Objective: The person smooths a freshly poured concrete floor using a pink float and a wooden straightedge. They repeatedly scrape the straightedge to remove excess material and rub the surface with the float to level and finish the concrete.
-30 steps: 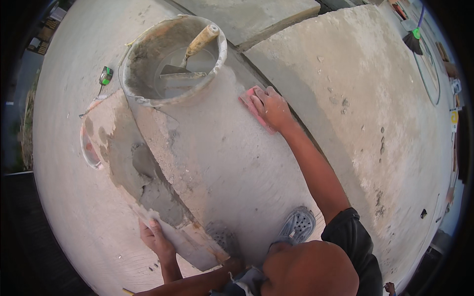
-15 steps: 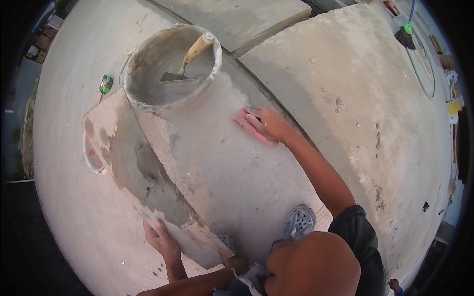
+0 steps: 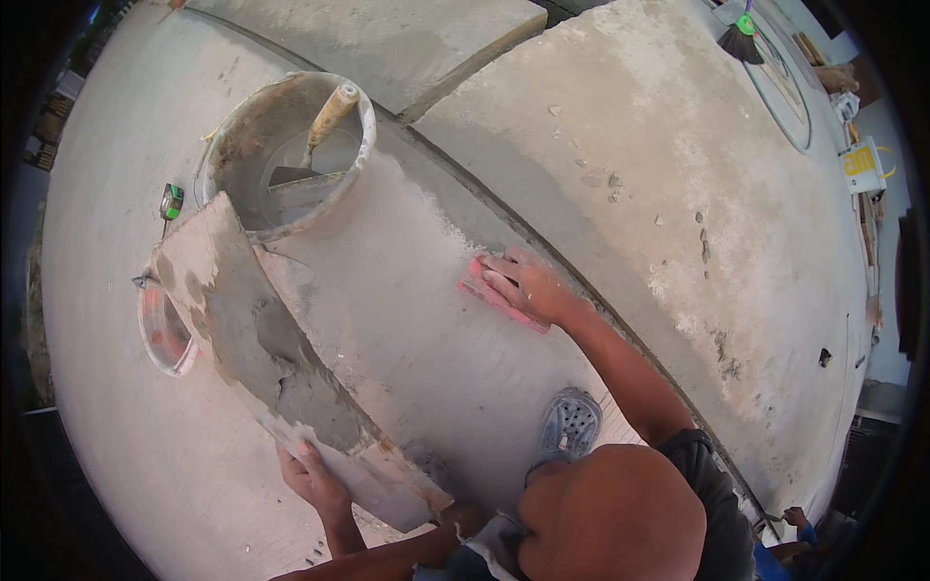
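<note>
My right hand (image 3: 538, 289) is closed around a pink hand float (image 3: 492, 298), which rests on the grey concrete strip (image 3: 387, 281) beside a long dark groove. With thumb at its edge, my left hand (image 3: 318, 487) grips the near end of a long board (image 3: 208, 261). Wet grey mortar (image 3: 295, 358) lies smeared along the board's face. The far end of the board lies by a round bucket (image 3: 368, 136). A trowel (image 3: 330, 118) with a worn handle leans inside that bucket, its blade in cloudy liquid.
Left of the board are a green-black tape measure (image 3: 171, 201) and a small pail (image 3: 145, 324) on its side. My shoe (image 3: 572, 423) stands on the strip. A broom (image 3: 741, 44), hose and white pail (image 3: 860, 167) are far right. Another person's hand (image 3: 795, 517) shows lower right.
My right hand has slid the float along the concrete, nearer to me and away from the bucket. My left hand keeps its grip. The view has shifted, showing more of the other person lower right.
</note>
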`<state>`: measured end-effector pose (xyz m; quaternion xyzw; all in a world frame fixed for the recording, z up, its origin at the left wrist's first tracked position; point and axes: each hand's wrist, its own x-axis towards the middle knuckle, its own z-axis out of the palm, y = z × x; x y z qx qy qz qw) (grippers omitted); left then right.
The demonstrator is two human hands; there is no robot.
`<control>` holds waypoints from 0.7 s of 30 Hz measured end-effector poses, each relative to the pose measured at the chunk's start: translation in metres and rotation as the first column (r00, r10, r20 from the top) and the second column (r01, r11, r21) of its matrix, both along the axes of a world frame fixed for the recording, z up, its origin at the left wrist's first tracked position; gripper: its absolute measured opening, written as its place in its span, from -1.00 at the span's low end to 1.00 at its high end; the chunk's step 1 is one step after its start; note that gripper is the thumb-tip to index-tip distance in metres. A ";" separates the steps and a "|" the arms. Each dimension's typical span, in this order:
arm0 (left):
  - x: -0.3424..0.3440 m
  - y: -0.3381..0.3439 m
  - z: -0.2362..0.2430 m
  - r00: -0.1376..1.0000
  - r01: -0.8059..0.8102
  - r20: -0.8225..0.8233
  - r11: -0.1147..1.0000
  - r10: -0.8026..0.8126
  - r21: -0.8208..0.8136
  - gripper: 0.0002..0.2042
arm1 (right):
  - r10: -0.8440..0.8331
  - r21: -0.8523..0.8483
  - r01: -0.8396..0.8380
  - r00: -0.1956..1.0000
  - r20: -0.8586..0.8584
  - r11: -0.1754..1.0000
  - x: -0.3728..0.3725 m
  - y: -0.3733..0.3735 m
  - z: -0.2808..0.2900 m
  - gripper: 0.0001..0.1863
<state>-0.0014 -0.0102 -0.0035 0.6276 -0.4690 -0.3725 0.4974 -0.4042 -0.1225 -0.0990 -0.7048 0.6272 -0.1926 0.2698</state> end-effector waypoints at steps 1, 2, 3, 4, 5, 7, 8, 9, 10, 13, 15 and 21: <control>0.001 -0.001 -0.001 1.000 -0.004 0.006 1.000 0.004 0.000 -0.54 | -0.088 0.020 0.088 0.996 -0.005 0.996 -0.002 -0.009 0.011 -0.55; 0.000 0.000 -0.006 1.000 0.004 0.001 1.000 -0.004 0.010 -0.54 | -0.185 0.047 0.186 0.982 -0.024 0.981 -0.009 -0.010 0.019 -0.56; -0.003 -0.002 -0.008 1.000 0.005 -0.011 1.000 -0.005 0.008 -0.54 | -0.177 -0.004 0.177 0.982 -0.060 0.984 -0.016 -0.009 0.009 -0.55; -0.006 -0.004 -0.010 1.000 0.007 -0.024 1.000 -0.006 0.006 -0.55 | -0.169 -0.055 0.164 0.981 -0.098 0.985 -0.023 -0.007 -0.011 -0.55; -0.003 -0.005 -0.012 1.000 -0.003 -0.027 1.000 0.003 -0.003 -0.55 | -0.153 -0.110 0.139 0.980 -0.125 0.984 -0.018 -0.009 -0.013 -0.54; -0.001 -0.005 -0.014 0.998 0.032 -0.056 0.999 -0.032 -0.006 -0.56 | -0.004 0.079 0.003 1.000 0.019 0.997 -0.010 0.018 -0.010 -0.57; 0.001 -0.009 -0.012 0.997 0.043 -0.068 0.999 -0.045 -0.020 -0.55 | 0.065 0.154 -0.081 0.993 0.103 0.985 0.002 0.029 0.004 -0.58; 0.001 -0.013 -0.010 0.995 0.058 -0.082 0.998 -0.060 -0.036 -0.55 | 0.009 0.078 -0.026 0.977 0.213 0.997 0.014 0.035 0.022 -0.60; -0.003 -0.020 -0.004 0.993 0.068 -0.090 0.996 -0.073 -0.053 -0.55 | -0.033 0.010 0.031 0.943 0.332 0.999 0.028 0.040 0.042 -0.61; -0.029 -0.037 0.009 0.986 0.106 -0.124 0.994 -0.108 -0.028 -0.54 | 0.040 -0.406 0.270 0.791 0.610 0.873 0.062 0.039 0.099 -0.64; -0.044 -0.053 0.016 0.971 0.172 -0.165 0.985 -0.174 -0.023 -0.53 | 0.285 -0.698 0.128 0.850 0.443 0.704 0.090 0.022 0.137 -0.59; -0.044 -0.073 0.002 0.897 0.340 -0.292 0.940 -0.333 -0.025 -0.54 | 0.310 -0.636 -0.014 0.881 0.358 0.772 0.109 0.067 0.119 -0.50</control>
